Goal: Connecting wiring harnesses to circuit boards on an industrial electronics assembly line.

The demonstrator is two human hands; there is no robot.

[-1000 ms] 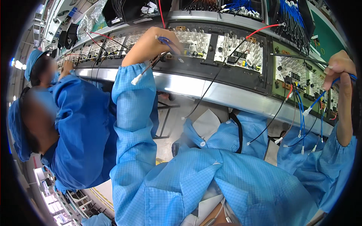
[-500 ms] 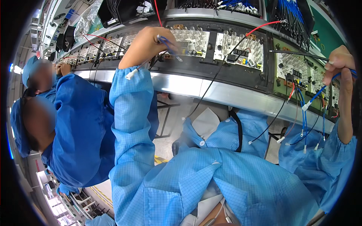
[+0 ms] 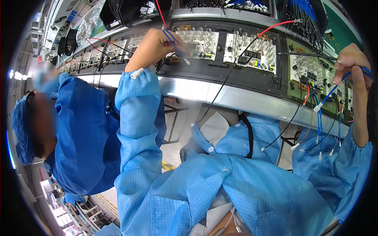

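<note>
My left hand (image 3: 157, 45) is over the long board fixture, its fingers closed on blue wires (image 3: 173, 41). A terminal end of these hangs down to the right over a circuit board (image 3: 201, 45). A white connector (image 3: 137, 73) lies against my left cuff. At the far right, my right hand (image 3: 352, 65) is closed round blue wires (image 3: 334, 89), one ending in a white connector (image 3: 318, 107). A black cable (image 3: 307, 55) runs up to its fingertips. Below it is a circuit board with a digit display (image 3: 311, 76).
Another board (image 3: 252, 53) sits in the black fixture, with red and black wires attached. A metal rail (image 3: 236, 98) runs along the front, with loose wires hanging over it. Bins of black wires (image 3: 122, 13) and blue wires (image 3: 305, 15) stand behind. Co-workers in blue (image 3: 80, 133) are at left.
My left hand shifts slightly and the blue wires in it swing upright. My right hand drops a little to the left. A co-worker's head at left has turned.
</note>
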